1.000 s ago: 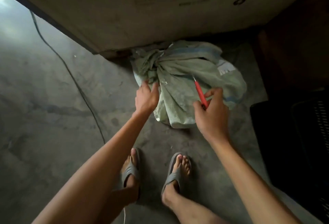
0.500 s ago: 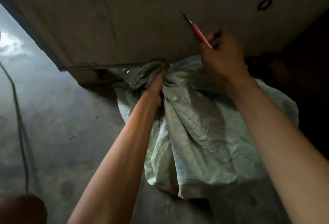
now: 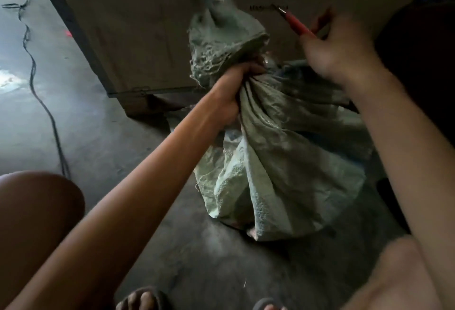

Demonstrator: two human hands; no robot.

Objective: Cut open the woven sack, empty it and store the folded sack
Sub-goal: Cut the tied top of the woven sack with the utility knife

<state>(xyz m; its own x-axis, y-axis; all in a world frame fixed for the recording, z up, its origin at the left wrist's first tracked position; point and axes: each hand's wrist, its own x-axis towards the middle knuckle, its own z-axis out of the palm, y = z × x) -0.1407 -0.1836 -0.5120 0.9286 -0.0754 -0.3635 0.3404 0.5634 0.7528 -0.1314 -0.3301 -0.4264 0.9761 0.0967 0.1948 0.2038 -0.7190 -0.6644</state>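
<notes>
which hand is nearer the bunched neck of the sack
Left. The left hand grips the neck of the woven sack; the right hand is off to its right, apart, holding the red cutter.

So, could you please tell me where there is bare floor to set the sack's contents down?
Bare concrete floor lies left of the sack, between it and the black cable. Behind, the cardboard box crowds the sack; the right side is dark, unclear.

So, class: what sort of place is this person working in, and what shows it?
Probably a storeroom or garage: a bare concrete floor, a large printed shipping crate, and a loose cable trailing across the floor.
</notes>
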